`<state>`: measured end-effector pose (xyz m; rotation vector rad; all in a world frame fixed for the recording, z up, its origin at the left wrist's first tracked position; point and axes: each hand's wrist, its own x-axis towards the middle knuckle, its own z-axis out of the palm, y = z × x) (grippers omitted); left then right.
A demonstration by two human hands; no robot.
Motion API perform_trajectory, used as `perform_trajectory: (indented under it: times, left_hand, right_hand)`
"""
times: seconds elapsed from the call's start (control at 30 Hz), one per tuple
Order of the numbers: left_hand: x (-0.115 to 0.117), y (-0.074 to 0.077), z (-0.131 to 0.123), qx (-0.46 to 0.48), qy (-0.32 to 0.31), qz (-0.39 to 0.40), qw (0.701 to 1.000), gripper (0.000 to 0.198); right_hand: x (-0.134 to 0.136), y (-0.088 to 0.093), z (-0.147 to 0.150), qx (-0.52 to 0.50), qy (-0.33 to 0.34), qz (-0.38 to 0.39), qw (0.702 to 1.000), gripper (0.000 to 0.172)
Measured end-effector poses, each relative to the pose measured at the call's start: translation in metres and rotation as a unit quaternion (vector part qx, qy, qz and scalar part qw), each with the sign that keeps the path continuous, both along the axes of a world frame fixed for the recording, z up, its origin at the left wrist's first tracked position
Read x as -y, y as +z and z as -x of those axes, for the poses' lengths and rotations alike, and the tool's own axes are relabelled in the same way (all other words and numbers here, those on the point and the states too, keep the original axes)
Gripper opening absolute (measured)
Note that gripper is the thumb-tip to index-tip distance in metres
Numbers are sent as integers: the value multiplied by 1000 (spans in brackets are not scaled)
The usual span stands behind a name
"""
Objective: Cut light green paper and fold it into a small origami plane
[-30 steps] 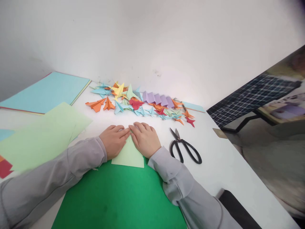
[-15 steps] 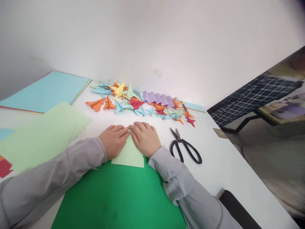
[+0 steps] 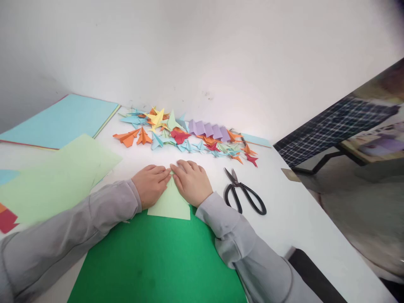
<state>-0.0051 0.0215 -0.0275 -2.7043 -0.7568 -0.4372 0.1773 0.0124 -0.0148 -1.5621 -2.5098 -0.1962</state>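
Note:
A small sheet of light green paper (image 3: pixel 169 204) lies in front of me, its top narrowed to a point, its lower edge straight. It rests on a larger green sheet (image 3: pixel 158 256). My left hand (image 3: pixel 152 185) presses on the paper's left side, fingers together and fingertips at the pointed top. From the right, my right hand (image 3: pixel 193 183) bears down on the other side, thumb and index finger bent at the same tip. Both hands cover the paper's side edges. Black-handled scissors (image 3: pixel 237 185) lie partly open to the right of my right hand.
Along the wall lie several folded paper planes (image 3: pixel 158 120) and a purple pleated paper (image 3: pixel 210 129). A blue-topped paper stack (image 3: pixel 63 120) and light green sheets (image 3: pixel 63 176) are at left. A black object (image 3: pixel 311 269) sits near the right edge; beyond it is a chequered cloth (image 3: pixel 341 126).
Both hands stay at the tip of the light green paper with almost no movement. The view has shifted very slightly.

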Motion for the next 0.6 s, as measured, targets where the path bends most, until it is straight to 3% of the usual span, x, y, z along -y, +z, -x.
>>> perform_trajectory:
  times: [0.6]
  left_hand:
    - [0,-3,0,13,11,10,1000,34]
  right_hand:
    - [0,-3,-1,1,1,-10,1000,39]
